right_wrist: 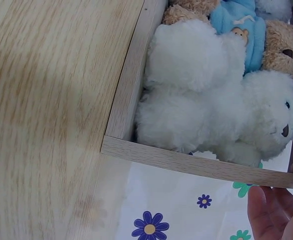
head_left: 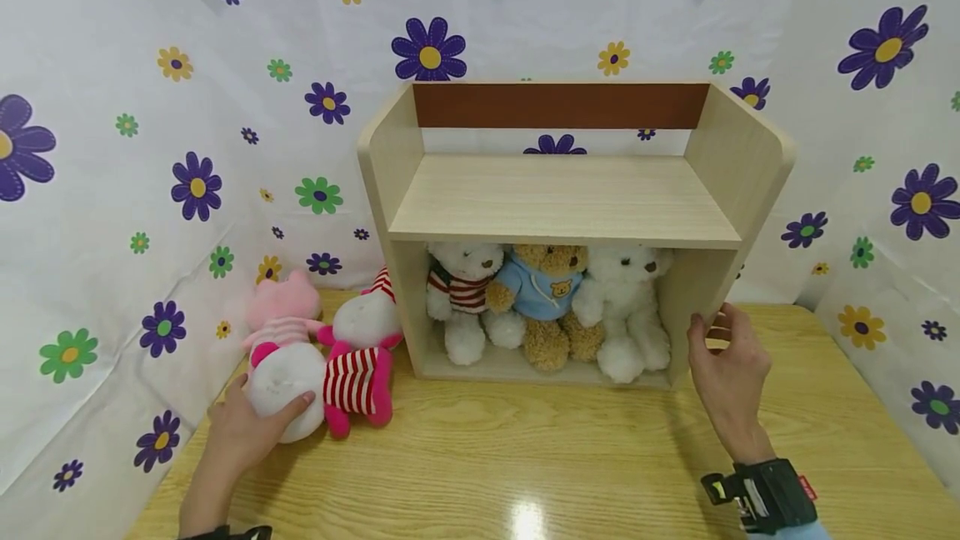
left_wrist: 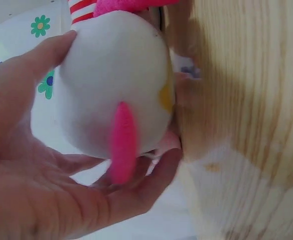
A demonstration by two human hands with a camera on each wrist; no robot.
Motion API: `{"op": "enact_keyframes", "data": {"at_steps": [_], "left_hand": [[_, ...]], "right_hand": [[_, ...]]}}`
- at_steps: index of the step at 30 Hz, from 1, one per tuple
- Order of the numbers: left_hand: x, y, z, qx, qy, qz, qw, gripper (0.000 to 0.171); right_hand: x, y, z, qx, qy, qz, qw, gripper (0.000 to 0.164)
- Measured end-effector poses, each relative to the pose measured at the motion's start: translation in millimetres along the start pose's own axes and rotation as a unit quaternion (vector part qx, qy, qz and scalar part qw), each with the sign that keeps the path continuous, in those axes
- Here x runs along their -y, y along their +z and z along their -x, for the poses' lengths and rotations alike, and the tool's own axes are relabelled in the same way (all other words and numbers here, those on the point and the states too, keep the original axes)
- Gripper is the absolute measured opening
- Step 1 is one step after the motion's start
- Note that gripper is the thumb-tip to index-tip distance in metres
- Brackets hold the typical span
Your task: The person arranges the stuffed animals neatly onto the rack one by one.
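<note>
My left hand (head_left: 243,432) holds the round white head of a plush toy (head_left: 288,390), thumb on one side and fingers around the other. A bright pink ear (left_wrist: 122,142) sticks out of that head in the left wrist view. Against it lies a second plush toy (head_left: 367,319) with a white head, and red-and-white striped cloth. Behind them sits a pink plush toy (head_left: 285,302) in a pale striped top. On the other side, my right hand (head_left: 731,369) grips the front edge of the right side panel of a wooden shelf (head_left: 562,198), thumb inside, fingers outside.
Three teddy bears sit in the lower compartment: one in a striped sweater (head_left: 465,298), a brown one in a blue hoodie (head_left: 543,290), and a white one (head_left: 626,307). The shelf stands on a wood-grain table (head_left: 480,448). Flower-print cloth (head_left: 247,107) hangs behind and at both sides.
</note>
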State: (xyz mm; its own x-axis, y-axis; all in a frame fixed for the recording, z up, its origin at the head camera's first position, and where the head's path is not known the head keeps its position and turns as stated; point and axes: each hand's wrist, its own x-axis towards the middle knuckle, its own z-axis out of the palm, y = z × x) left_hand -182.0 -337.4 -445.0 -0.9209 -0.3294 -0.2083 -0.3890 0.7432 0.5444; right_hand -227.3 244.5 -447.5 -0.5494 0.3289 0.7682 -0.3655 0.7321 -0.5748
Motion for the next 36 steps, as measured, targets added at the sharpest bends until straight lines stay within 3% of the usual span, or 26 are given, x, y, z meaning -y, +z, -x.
{"op": "enact_keyframes", "data": {"at_steps": [3, 6, 8, 10, 13, 16, 19, 22, 26, 28, 29, 34, 36], "left_hand": [[-4.9, -1.8, 5.0, -0.055, 0.002, 0.021, 0.9982, 0.126], [-11.8, -5.0, 12.9, -0.124, 0.018, 0.045, 0.9911, 0.118], [-16.5, -7.1, 19.0, -0.178, 0.048, 0.056, 0.9813, 0.109], [-21.2, -9.2, 24.2, -0.234, 0.096, 0.054, 0.966, 0.103], [-28.2, -11.6, 31.6, -0.3, 0.184, 0.031, 0.9356, 0.098], [-36.2, -13.1, 37.6, -0.333, 0.281, -0.019, 0.9001, 0.097], [-45.4, -12.7, 42.0, -0.337, 0.379, -0.067, 0.8592, 0.091], [-55.2, -7.2, 44.3, -0.333, 0.459, -0.097, 0.8179, 0.069], [-68.9, 7.0, 46.8, -0.33, 0.524, -0.092, 0.7796, 0.078], [-74.7, 14.2, 48.4, -0.323, 0.539, -0.072, 0.7744, 0.076], [-76.8, 17.5, 49.2, -0.315, 0.544, -0.059, 0.7755, 0.075], [-84.0, 35.1, 55.4, -0.257, 0.556, 0.008, 0.7904, 0.064], [-88.1, 44.8, 59.3, -0.234, 0.562, 0.015, 0.7934, 0.051]], "right_hand": [[0.4, 0.2, 0.7, 0.001, -0.002, 0.003, 1.0, 0.032], [0.6, 0.2, 1.4, 0.0, -0.005, 0.001, 1.0, 0.032], [0.6, 0.1, 1.6, -0.003, -0.007, -0.004, 1.0, 0.032], [0.5, 0.0, 1.7, -0.006, -0.01, -0.008, 1.0, 0.031], [0.1, -0.2, 1.6, -0.006, -0.012, -0.012, 1.0, 0.032], [-0.5, -0.2, 1.9, -0.005, -0.009, -0.007, 1.0, 0.032], [-1.0, 0.3, 2.5, -0.006, -0.007, -0.003, 1.0, 0.033], [-1.4, 0.6, 2.8, -0.005, -0.01, -0.005, 1.0, 0.033], [-1.8, 0.8, 2.7, -0.004, -0.013, -0.011, 1.0, 0.033], [-1.8, 0.8, 2.5, -0.004, -0.014, -0.012, 1.0, 0.033], [-1.8, 0.8, 2.4, -0.004, -0.014, -0.012, 1.0, 0.033], [-1.3, 0.8, 2.2, -0.003, -0.016, -0.009, 1.0, 0.033], [-1.0, 0.3, 2.3, -0.005, -0.014, -0.006, 1.0, 0.033]]}}
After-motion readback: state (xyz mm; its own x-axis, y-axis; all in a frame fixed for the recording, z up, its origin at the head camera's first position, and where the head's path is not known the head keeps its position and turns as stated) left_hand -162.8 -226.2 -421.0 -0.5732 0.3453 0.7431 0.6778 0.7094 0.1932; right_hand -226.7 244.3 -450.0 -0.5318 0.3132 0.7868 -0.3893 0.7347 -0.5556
